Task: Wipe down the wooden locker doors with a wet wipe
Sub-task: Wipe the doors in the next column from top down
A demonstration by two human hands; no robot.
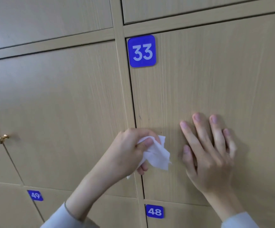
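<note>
Fingers [143, 143] of left hand [128, 152] pinch wet wipe [156, 153] | right hand [210, 153] spread flat on locker door [215, 79] | wipe partly hidden

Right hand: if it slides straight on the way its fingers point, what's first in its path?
The right hand lies flat on the door of locker 33, fingers pointing up and slightly left. That line is bare wood up to the door's top edge; the blue 33 plate sits well to the left, probably missed.
</note>
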